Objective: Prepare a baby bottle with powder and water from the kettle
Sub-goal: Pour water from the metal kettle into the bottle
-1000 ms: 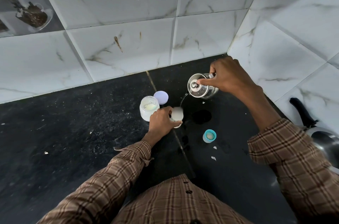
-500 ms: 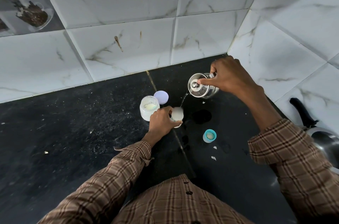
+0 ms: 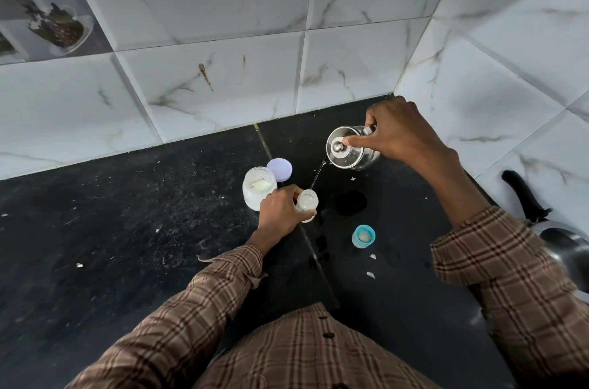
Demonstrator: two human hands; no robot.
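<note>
Almost nothing has moved vs 1 s ago: kettle [image 3: 352,148] at the same tilt, same thin stream, bottle [image 3: 307,202] in the same spot.

Bottle stands upright on the black worktop [image 3: 127,229], roughly mid-frame, w/ the left hand [image 3: 280,213] wrapped round it from 7 o'clock; fingers curl round its body and hold it steady. The small steel kettle hangs in the air at 1 o'clock from the bottle. Right hand [image 3: 398,130] grips its handle from the 3 o'clock side, index finger stretched out w/ its tip pressing the lid knob so the lid stays on. Water runs from the spout into the bottle mouth.

Right wrist is raised and rolled inward, forearm coming in from 4 o'clock. Left forearm comes straight up from 6 o'clock, low over the worktop.

To pour well, I'd judge: keep the tilt small, the stream centred on the narrow mouth, the lid pinned, and watch the fill level. A dark wet patch [image 3: 350,202] at 3 o'clock of the bottle suggests some has missed.

Open powder jar [image 3: 258,188] is just beside the left hand at 10 o'clock, its lilac lid [image 3: 279,169] behind it. Blue bottle cap [image 3: 363,235] lies at 4 o'clock, apart.
</note>
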